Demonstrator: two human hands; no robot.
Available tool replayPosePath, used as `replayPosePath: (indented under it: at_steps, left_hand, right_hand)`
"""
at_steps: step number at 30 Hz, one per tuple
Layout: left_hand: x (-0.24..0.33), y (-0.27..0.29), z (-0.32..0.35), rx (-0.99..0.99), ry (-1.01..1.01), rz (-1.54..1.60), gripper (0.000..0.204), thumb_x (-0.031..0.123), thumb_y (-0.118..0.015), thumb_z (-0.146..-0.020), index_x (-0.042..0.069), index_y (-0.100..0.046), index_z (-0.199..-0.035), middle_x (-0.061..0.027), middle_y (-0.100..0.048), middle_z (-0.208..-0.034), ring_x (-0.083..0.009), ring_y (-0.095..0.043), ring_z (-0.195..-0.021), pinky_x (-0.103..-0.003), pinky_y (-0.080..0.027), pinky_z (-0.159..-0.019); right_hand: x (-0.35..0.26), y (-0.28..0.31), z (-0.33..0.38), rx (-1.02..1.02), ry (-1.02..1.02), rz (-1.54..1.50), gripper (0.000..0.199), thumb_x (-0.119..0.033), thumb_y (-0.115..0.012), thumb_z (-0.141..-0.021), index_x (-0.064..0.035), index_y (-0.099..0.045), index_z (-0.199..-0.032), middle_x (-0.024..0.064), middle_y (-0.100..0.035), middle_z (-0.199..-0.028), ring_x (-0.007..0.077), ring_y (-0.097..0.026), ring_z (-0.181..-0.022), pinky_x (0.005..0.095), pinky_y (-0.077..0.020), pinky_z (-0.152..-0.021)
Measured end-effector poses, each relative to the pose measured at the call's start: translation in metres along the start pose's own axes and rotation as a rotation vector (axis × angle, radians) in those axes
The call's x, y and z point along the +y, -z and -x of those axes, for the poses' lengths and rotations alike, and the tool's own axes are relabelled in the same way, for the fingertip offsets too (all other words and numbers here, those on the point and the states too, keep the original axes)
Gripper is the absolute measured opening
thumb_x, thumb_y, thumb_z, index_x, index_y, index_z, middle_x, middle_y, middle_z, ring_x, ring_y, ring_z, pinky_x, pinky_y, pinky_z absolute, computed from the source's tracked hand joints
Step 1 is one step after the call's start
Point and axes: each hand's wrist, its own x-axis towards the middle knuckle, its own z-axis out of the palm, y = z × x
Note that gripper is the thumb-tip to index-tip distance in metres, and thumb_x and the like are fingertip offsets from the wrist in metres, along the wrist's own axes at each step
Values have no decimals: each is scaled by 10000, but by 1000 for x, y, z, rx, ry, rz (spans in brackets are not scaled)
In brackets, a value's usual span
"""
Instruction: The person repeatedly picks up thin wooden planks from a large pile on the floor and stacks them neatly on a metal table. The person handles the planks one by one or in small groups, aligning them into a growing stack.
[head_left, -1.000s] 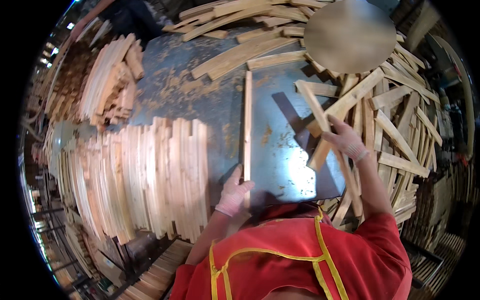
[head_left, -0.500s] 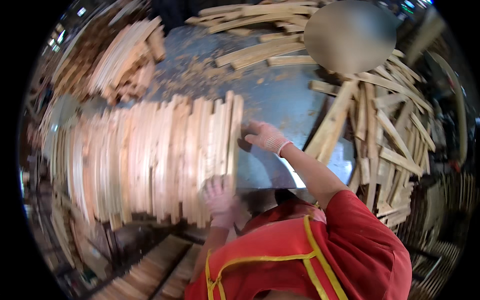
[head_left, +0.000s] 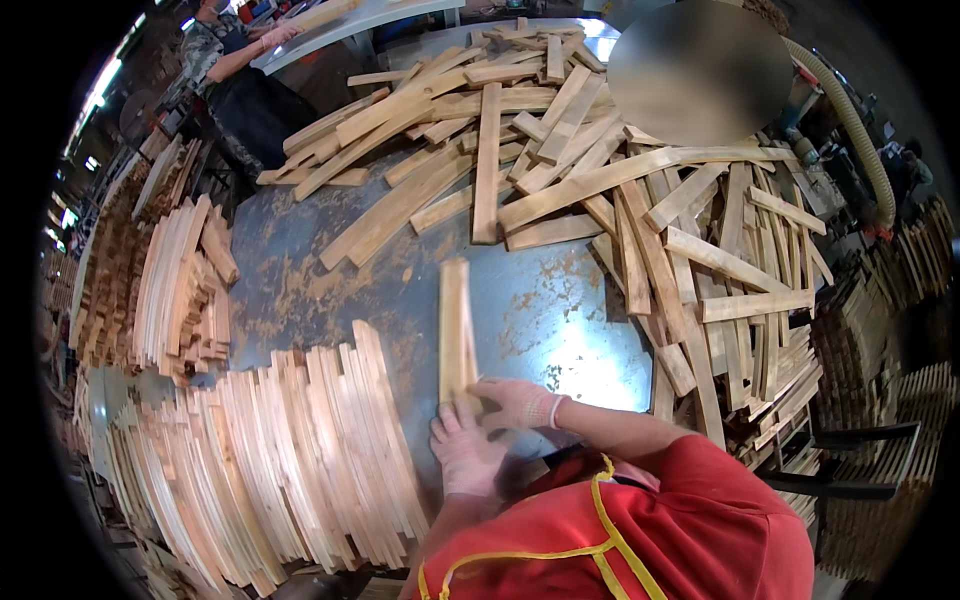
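One board (head_left: 455, 325) over the table (head_left: 300, 272), between stack (head_left: 280, 455) and pile (head_left: 640, 190): right hand (head_left: 517, 403) fingers grasp its near end, left hand (head_left: 467, 458) meets that end, its grip unclear.

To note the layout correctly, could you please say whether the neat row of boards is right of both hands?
No, the row of boards lies to the left of the left hand and the right hand.

Tabletop (head_left: 540, 310) gives room beside the plank (head_left: 454, 330) — board row (head_left: 260, 450) left, heap (head_left: 720, 260) right.
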Motion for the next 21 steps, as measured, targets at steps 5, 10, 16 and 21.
replayPosePath:
  at_steps: [5, 10, 16, 21]
  left_hand:
    - [-23, -32, -10, 146, 61, 49, 1087, 389, -876, -735, 158, -311, -1634, -188, -383, -1596, -440, -490, -1355, -528, -476, -1083]
    - [-36, -12, -3, 179, 97, 353, 913, 181, -730, -788, 66, -349, -1609, -265, -547, -1452, -464, -609, -1220, -513, -519, -1025]
    - [-85, -20, 36, 85, 430, 558, 838, 183, -652, -797, -56, -394, -1557, -316, -586, -1396, -476, -609, -1231, -504, -490, -1065]
    - [-83, -32, 60, 171, 456, 287, 843, 259, -683, -867, 28, -354, -1608, -302, -531, -1484, -459, -612, -1233, -538, -480, -1086]
  right_hand:
    - [42, 165, -107, 381, 37, 498, 414, -305, -792, -773, -94, -643, -1097, 164, -676, -1059, 386, -648, -1051, 486, -522, -892]
    - [114, 266, -168, 238, -71, 1033, 986, -689, -821, -678, -138, -541, -1446, 140, -651, -1336, 339, -600, -1280, 496, -468, -1018]
    - [97, 205, -142, -370, 32, 593, 584, -566, -551, -995, -60, -685, -1254, 198, -765, -961, 372, -747, -894, 457, -589, -835]
    - [-8, 95, -40, -513, -357, 208, 702, -690, -564, -952, -82, -700, -1277, 170, -770, -977, 338, -747, -940, 451, -574, -885]
